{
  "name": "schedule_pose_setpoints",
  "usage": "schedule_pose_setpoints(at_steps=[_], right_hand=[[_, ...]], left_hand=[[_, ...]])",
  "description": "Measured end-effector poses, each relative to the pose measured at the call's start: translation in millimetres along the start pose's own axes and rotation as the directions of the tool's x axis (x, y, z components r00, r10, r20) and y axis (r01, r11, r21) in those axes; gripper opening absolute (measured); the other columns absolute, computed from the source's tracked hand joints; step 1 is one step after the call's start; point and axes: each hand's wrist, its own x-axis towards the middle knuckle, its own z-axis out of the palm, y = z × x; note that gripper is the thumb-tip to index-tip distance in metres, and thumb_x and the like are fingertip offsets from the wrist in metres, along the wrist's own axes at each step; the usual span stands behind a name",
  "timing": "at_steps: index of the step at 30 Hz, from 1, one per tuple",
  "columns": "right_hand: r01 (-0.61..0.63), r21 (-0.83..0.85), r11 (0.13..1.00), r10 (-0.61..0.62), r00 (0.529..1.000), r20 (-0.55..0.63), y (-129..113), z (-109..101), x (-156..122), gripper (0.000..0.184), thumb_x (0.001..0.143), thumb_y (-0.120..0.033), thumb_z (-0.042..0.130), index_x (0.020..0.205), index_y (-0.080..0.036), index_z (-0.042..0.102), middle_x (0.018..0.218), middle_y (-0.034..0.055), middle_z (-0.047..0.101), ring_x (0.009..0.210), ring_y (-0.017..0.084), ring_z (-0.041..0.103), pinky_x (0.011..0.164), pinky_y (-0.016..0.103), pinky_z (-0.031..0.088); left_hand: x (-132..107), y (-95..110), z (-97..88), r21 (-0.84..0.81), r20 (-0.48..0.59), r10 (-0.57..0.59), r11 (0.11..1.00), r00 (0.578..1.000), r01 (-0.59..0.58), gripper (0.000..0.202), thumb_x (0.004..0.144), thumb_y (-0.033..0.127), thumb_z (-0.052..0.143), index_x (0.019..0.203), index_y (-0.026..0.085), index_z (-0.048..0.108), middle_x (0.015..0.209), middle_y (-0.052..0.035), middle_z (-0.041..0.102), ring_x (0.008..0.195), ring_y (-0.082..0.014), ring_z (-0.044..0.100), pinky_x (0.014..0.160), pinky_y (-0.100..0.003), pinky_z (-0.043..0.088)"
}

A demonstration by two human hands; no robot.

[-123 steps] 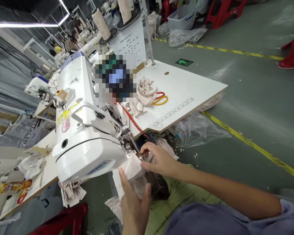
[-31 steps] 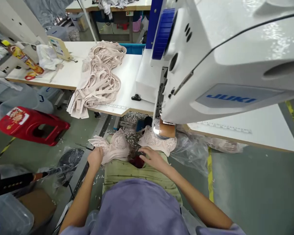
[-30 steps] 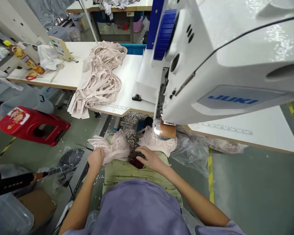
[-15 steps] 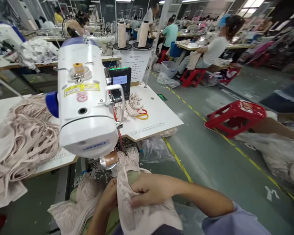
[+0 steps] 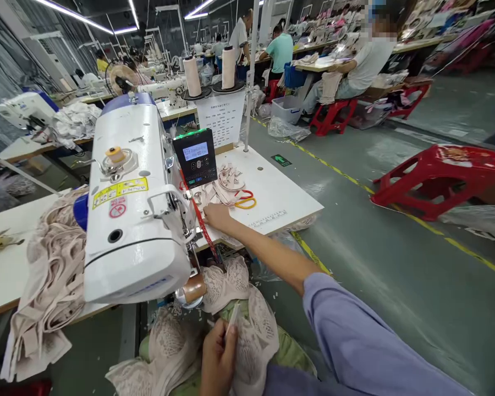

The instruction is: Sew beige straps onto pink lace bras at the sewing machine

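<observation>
My left hand (image 5: 216, 355) is closed, pinching an edge of the beige lace bra piece (image 5: 247, 324) that lies on my lap under the white sewing machine (image 5: 127, 209). My right hand (image 5: 215, 213) is stretched out to the white table (image 5: 289, 195), its fingers curled down on the small pile of beige straps (image 5: 223, 190) beside the machine's control panel (image 5: 196, 158). What the right fingers hold is hidden. Red and yellow scissor handles (image 5: 244, 199) lie just right of that pile.
A big heap of beige bras (image 5: 51, 275) hangs over the table edge at left. Two thread cones (image 5: 210, 74) stand behind the machine. A red plastic stool (image 5: 435, 179) stands on the floor at right. Other people sit sewing at tables far behind.
My right hand has let go of the lace piece on my lap and reached forward to the strap pile on the table. My left hand still holds the lace. The view has shifted.
</observation>
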Motion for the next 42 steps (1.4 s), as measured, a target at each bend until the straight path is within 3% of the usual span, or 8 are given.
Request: schedule_pose_setpoints(at_steps=[7,12,15,18,24,29,35,42], right_hand=[[-0.028,0.295,0.955,0.043,0.998,-0.045,22.5,-21.9,7.7,0.028,0.095,-0.038,0.056,0.107,-0.013,0.062,0.109,0.0085,0.065,0.099,0.021,0.062,0.088,0.041,0.052],[0.089,0.589,0.803,-0.005,0.99,-0.142,33.9,-55.6,-40.2,0.05,0.101,-0.035,0.011,0.099,-0.016,0.057,0.101,0.0099,0.064,0.085,0.015,0.059,0.072,0.029,0.052],[0.099,0.879,0.466,-0.067,0.995,-0.077,20.5,-41.9,-103.6,0.041,0.097,-0.044,0.02,0.093,-0.02,0.053,0.094,0.0069,0.063,0.077,0.015,0.058,0.068,0.029,0.051],[-0.182,0.981,0.07,-0.324,0.926,0.195,0.7,-12.7,-173.7,0.031,0.079,-0.049,0.061,0.087,-0.02,0.056,0.087,0.0049,0.064,0.078,0.017,0.061,0.073,0.032,0.05],[-0.218,0.96,0.174,-0.316,0.911,0.264,-21.4,24.2,-246.7,0.027,0.077,-0.039,0.074,0.091,-0.018,0.066,0.088,0.0017,0.058,0.086,0.016,0.054,0.077,0.026,0.044],[-0.346,0.938,-0.022,-0.132,0.931,0.341,-17.2,33.9,-232.9,0.029,0.078,-0.045,0.074,0.083,-0.018,0.063,0.066,-0.0039,0.051,0.057,0.008,0.044,0.053,0.02,0.036],[-0.123,0.99,0.072,0.042,0.992,0.12,-11.6,22.1,-186.7,0.03,0.074,-0.044,0.076,0.08,-0.018,0.062,0.057,-0.0056,0.053,0.049,0.006,0.045,0.046,0.018,0.033],[-0.044,0.929,0.367,-0.117,0.989,0.093,-25.0,26.7,-157.8,0.025,0.08,-0.042,0.068,0.082,-0.02,0.056,0.067,-0.0036,0.057,0.057,0.011,0.057,0.056,0.024,0.046]], left_hand=[[-8.4,1.9,-9.8,0.129,-0.143,0.077,0.99,0.987,-0.059,0.045,0.091,0.061,0.045,0.068,0.022,0.05,0.063,-0.0006,0.05,0.062,-0.0173,0.049,0.058,-0.027,0.041],[-2.1,21.7,-3.5,0.136,-0.133,0.156,0.981,0.979,-0.138,0.038,0.094,0.046,0.049,0.121,0.02,0.057,0.096,-0.0097,0.067,0.085,-0.0223,0.065,0.071,-0.03,0.051],[1.1,37.9,-8.0,0.138,-0.117,0.273,0.957,0.955,-0.256,0.03,0.096,0.037,0.047,0.115,0.021,0.062,0.103,-0.0112,0.069,0.093,-0.0227,0.067,0.077,-0.031,0.052],[-2.9,55.2,-21.6,0.133,-0.103,0.376,0.923,0.921,-0.362,0.024,0.097,0.03,0.045,0.104,0.021,0.066,0.101,-0.0093,0.07,0.095,-0.0221,0.066,0.082,-0.031,0.05],[-19.1,77.6,-38.4,0.178,0.069,0.362,0.912,0.93,-0.369,0.021,0.093,0.033,0.054,0.086,0.019,0.067,0.078,-0.0034,0.065,0.072,-0.0163,0.059,0.066,-0.026,0.044],[-16.0,87.4,-35.0,0.221,0.069,0.333,0.914,0.941,-0.34,0.032,0.098,0.031,0.046,0.078,0.018,0.067,0.068,-0.0023,0.063,0.064,-0.0137,0.057,0.061,-0.024,0.044],[7.3,77.6,-63.7,0.674,-0.097,0.671,0.588,0.736,-0.447,0.032,0.096,0.018,0.046,0.123,0.021,0.064,0.117,-0.0093,0.07,0.105,-0.0195,0.066,0.083,-0.025,0.051],[10.3,72.8,-78.7,0.736,-0.198,0.45,0.655,0.871,-0.171,0.034,0.098,0.034,0.045,0.121,0.022,0.068,0.088,-0.0068,0.064,0.072,-0.0159,0.062,0.059,-0.024,0.045]])
